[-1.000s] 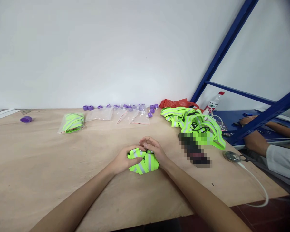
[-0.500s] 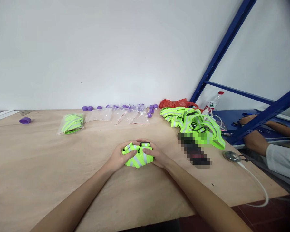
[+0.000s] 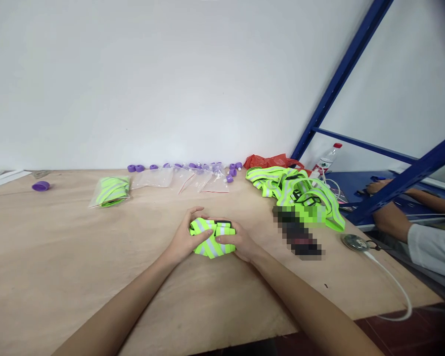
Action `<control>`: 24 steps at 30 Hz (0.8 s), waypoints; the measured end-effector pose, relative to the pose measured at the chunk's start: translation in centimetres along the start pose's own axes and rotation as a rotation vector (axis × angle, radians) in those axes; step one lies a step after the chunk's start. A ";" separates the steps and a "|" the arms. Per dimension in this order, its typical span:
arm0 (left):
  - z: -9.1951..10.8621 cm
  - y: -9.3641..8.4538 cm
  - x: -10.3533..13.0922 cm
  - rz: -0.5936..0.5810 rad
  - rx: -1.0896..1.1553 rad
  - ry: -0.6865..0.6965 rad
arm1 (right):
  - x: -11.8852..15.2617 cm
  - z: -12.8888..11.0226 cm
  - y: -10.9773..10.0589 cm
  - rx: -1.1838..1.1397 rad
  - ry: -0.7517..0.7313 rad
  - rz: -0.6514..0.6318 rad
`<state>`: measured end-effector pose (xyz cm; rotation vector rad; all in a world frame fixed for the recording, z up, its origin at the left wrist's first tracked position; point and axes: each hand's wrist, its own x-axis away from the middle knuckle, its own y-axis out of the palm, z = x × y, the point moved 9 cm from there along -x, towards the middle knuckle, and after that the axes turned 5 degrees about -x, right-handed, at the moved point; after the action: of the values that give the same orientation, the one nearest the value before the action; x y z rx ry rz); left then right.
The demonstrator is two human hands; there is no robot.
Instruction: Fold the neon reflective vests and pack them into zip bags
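Between my two hands is a folded bundle of neon-yellow reflective strap (image 3: 212,244) with silver-grey stripes and a black buckle at its top right. My left hand (image 3: 184,237) grips its left side, thumb across the front and fingers partly raised behind. On the right side, my right hand (image 3: 242,241) clasps it with the thumb over the front; its other fingers are mostly hidden behind. Farther left lies a clear bag (image 3: 112,191) with a similar folded strap inside. A heap of loose reflective straps (image 3: 292,188) with black buckles spreads at the back right.
Flat clear zip bags (image 3: 154,178) lie along the back, near several purple caps (image 3: 232,172). A red plastic bag (image 3: 270,161), a bottle (image 3: 326,159), a pixelated dark object (image 3: 298,235) and a cabled round device (image 3: 355,242) are rightward. Beyond the blue frame (image 3: 341,79) shows another person's arm (image 3: 393,220).
My left fingers have lifted and spread a little behind the bundle. My right thumb has shifted slightly lower across its front. The bundle stays in both hands at about the same spot.
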<state>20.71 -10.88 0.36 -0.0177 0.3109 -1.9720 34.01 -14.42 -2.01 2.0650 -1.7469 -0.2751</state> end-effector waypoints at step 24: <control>2.6 -1.5 0.4 0.193 -0.492 0.338 | 0.3 -2.0 -4.3 0.102 -0.276 0.422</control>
<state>19.59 -11.20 3.21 0.0285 0.9769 -1.6605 38.69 -13.79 -2.03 1.7264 -2.3530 -0.3591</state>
